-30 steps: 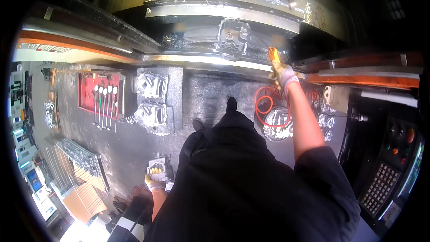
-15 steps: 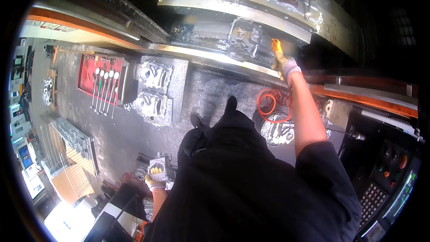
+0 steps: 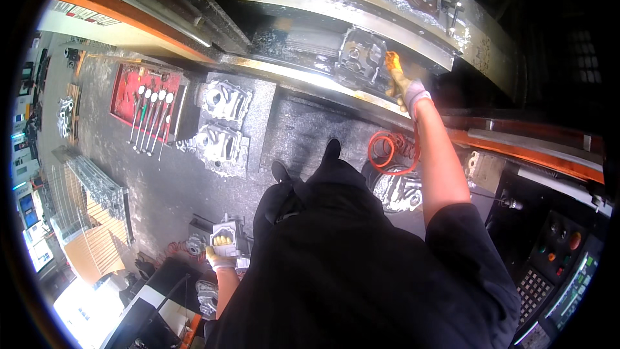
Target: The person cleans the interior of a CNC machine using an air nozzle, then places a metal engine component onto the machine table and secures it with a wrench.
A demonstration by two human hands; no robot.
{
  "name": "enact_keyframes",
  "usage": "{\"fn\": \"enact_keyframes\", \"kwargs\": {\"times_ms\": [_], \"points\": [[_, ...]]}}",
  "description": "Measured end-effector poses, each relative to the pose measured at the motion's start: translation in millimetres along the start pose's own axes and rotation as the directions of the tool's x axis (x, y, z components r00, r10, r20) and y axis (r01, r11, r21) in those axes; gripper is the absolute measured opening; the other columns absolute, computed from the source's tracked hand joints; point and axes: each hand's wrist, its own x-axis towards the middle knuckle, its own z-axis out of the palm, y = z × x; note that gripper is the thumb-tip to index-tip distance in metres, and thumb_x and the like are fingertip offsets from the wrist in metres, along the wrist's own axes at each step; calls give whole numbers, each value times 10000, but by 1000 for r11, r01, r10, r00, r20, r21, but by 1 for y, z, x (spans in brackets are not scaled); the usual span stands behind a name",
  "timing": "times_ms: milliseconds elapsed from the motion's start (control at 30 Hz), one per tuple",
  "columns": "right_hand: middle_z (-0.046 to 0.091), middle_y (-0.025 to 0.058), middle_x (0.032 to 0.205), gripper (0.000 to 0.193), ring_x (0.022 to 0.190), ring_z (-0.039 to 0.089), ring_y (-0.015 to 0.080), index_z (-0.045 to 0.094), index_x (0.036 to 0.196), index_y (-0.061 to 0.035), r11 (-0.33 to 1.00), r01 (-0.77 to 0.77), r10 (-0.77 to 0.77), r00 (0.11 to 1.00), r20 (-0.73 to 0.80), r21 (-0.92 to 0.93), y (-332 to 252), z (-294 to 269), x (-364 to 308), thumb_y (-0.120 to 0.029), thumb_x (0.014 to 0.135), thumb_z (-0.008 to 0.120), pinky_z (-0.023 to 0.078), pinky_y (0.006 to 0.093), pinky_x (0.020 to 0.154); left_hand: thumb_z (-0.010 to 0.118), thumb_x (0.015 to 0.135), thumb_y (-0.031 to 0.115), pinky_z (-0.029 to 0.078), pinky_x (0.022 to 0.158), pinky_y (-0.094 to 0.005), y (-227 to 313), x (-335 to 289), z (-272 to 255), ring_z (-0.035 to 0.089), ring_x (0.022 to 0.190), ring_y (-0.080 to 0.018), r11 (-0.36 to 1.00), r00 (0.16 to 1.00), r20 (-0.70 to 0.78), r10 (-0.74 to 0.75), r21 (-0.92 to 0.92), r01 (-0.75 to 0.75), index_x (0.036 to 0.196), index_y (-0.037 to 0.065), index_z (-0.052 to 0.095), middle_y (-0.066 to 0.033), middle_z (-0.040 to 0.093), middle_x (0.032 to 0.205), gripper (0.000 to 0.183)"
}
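Note:
My left hand (image 3: 221,260), in a pale glove, is low at the left and grips a grey metal casting (image 3: 240,243). Its yellow fingertips show inside the casting's opening. My right hand (image 3: 402,88), gloved too, reaches forward over the machine's front sill. It is closed round what looks like an orange air gun (image 3: 392,61), mostly covered by the fingers. An orange coiled hose (image 3: 389,148) runs up to that hand. Just left of the right hand, another metal casting (image 3: 359,57) lies in the machine's trough, apart from the fingers.
Two castings (image 3: 221,143) rest on a grey platform left of my feet. Beyond them is a red tray (image 3: 123,100) with several dial gauges (image 3: 150,108). Another casting (image 3: 397,191) lies by the hose. A control panel (image 3: 549,252) stands at right, and the metal sill (image 3: 303,77) crosses ahead.
My right hand has shifted slightly, its orange tip now nearer the casting in the trough. My left hand still holds its casting, slightly higher in view. The whole view has turned a little.

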Motion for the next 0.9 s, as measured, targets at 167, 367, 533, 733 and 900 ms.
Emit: {"fn": "enact_keyframes", "kwargs": {"times_ms": [167,367,533,733,900], "points": [[756,100,917,570,419,402,121,686,1092,-52,998,-21,21,1000,5,-58,-5,10,-15,-599,977,575,355,295,343,409,1029,552,580,957,-505,-3,1,11,714,1016,-310,1000,1000,6,-5,-11,5,1139,47,718,-93,757,1119,603],[739,58,884,563,431,420,116,685,1067,-52,1000,28,-28,997,-67,-12,-65,45,-110,-592,975,556,373,296,345,401,1017,547,585,948,-525,12,28,-13,707,1086,-329,998,998,-55,-4,55,7,1202,60,716,-93,752,1183,609],[732,49,873,576,430,426,109,677,1115,-48,991,-76,74,997,-18,-112,-14,37,-97,-595,979,559,371,291,342,399,1015,553,576,967,-535,11,39,1,703,1107,-330,995,997,-49,-52,77,56,1226,62,710,-91,746,1209,619],[720,49,854,544,412,418,95,679,1110,-48,999,-43,43,999,10,-17,20,48,-135,-569,1006,564,338,270,325,422,1012,549,564,981,-519,31,63,-6,703,1107,-311,992,995,22,-98,79,96,1236,68,701,-79,741,1225,600],[741,53,916,644,573,524,147,723,1087,-59,998,-68,68,997,48,3,55,48,-159,-681,939,644,433,316,508,447,1004,569,539,1033,-519,49,72,17,675,1177,-317,945,988,68,-137,309,109,1293,51,660,-105,707,1297,631]]}}
